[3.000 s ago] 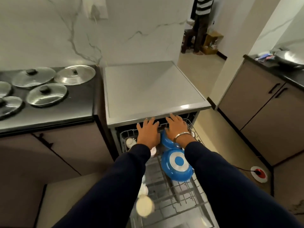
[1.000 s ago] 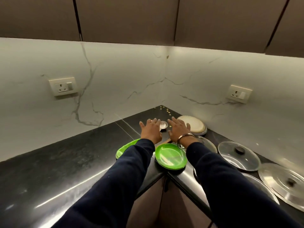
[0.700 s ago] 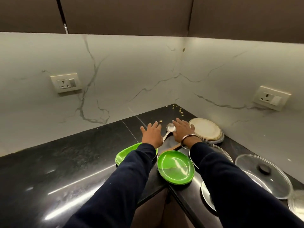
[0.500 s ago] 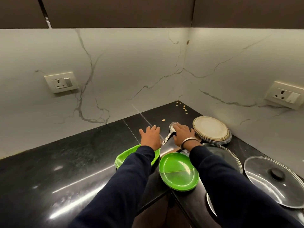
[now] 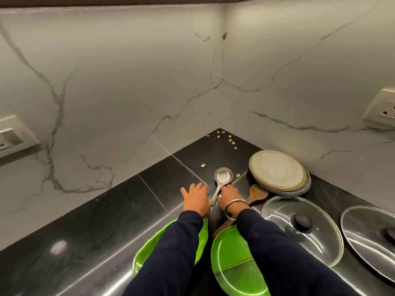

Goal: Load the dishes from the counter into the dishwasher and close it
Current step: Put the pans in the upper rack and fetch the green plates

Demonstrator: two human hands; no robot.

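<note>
A steel ladle lies on the black counter in the corner, bowl away from me. My right hand grips its handle, fingers curled round it. My left hand rests flat on the counter just left of the handle, fingers spread. Two green plates lie near the counter edge: one mostly under my left sleeve, the other under my right sleeve. A stack of beige plates sits to the right. A wooden spatula lies behind my right wrist. The dishwasher is out of view.
Two glass lids with black knobs lie at right, the nearer one and one at the frame edge. Several seeds are scattered in the corner. Marble walls close the corner; wall sockets sit on both walls.
I turned from the open dishwasher rack to the corner counter. Both hands came down toward the ladle, and my right hand has closed on its handle.
</note>
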